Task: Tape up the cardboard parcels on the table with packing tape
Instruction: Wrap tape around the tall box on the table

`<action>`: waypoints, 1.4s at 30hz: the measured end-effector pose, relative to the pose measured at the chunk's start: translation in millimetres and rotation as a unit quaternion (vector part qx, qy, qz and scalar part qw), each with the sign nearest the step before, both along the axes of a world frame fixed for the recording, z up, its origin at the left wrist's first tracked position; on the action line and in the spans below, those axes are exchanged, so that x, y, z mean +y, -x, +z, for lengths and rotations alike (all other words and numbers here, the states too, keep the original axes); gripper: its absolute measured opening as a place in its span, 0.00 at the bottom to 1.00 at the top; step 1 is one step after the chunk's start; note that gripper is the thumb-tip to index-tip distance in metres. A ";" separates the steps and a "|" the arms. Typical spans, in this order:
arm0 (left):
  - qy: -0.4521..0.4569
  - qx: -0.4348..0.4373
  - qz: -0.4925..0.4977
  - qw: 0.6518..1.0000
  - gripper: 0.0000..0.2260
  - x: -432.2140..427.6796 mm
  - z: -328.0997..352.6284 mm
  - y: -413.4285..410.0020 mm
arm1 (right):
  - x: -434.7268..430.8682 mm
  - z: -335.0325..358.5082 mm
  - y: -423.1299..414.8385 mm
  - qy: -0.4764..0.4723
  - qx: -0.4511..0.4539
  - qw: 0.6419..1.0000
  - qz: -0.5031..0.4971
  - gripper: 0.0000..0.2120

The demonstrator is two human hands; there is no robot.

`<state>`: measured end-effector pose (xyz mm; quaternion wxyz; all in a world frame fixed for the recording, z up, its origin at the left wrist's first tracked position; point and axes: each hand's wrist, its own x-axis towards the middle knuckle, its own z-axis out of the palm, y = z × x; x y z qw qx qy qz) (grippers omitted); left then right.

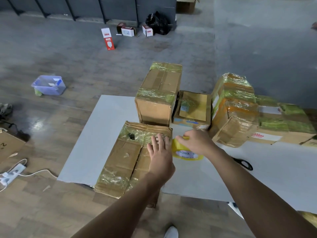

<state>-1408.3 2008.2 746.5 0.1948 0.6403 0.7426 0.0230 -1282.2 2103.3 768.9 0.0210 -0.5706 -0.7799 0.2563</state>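
A flat cardboard parcel point(127, 157) lies at the near edge of the white table point(103, 127), with bands of clear tape across both ends. My left hand point(161, 155) presses flat on its right side, fingers straight. My right hand point(197, 143) grips a yellow roll of packing tape point(181, 152) that sits on the table just right of the parcel. A tall taped parcel point(159, 95) stands behind it. Further right are a small parcel point(193, 107) and a crumpled taped parcel point(235, 110).
Black-handled scissors point(243, 163) lie on the table right of my right forearm. More taped parcels point(281, 124) fill the table's right end. On the floor are a blue plastic bin point(48, 85), a power strip point(12, 172), small boxes point(127, 30) and a black bag point(157, 23).
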 end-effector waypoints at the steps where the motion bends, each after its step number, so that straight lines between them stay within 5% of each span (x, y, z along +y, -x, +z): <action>1: -0.004 -0.011 -0.002 1.000 0.35 -0.6 2.8 4.0 | -1.1 1.7 1.8 0.000 0.005 1.000 -0.004 0.25; 7: -0.052 -0.137 0.008 0.989 0.34 -1.3 19.8 45.9 | -7.5 33.2 21.7 -0.009 0.075 0.997 -0.013 0.25; 15: -0.109 -0.285 -0.022 0.952 0.39 -1.6 56.0 109.9 | 4.5 99.4 91.2 -0.016 0.058 0.998 0.012 0.26; 20: -0.111 -0.325 0.000 0.939 0.33 3.1 48.4 150.2 | 7.6 111.4 128.0 -0.022 0.074 0.996 0.035 0.25; 27: -0.168 -0.319 0.008 0.933 0.28 8.3 47.0 199.6 | -6.0 97.3 138.5 0.011 0.251 0.968 -0.019 0.14; 34: -0.140 -0.374 0.066 0.914 0.23 9.4 26.7 226.4 | -6.7 95.6 138.8 -0.078 0.037 0.996 -0.013 0.24; 38: -0.150 -0.381 0.059 0.911 0.23 6.5 29.0 223.5 | -3.9 95.2 133.0 -0.051 0.091 0.994 -0.034 0.21; 40: -0.132 -0.343 0.047 0.929 0.23 5.5 32.5 229.4 | -5.9 96.3 132.9 -0.033 0.151 0.987 -0.054 0.20; 42: -0.092 -0.207 0.011 0.974 0.26 6.2 40.5 233.4 | -11.3 96.5 138.9 -0.028 0.179 0.981 -0.071 0.18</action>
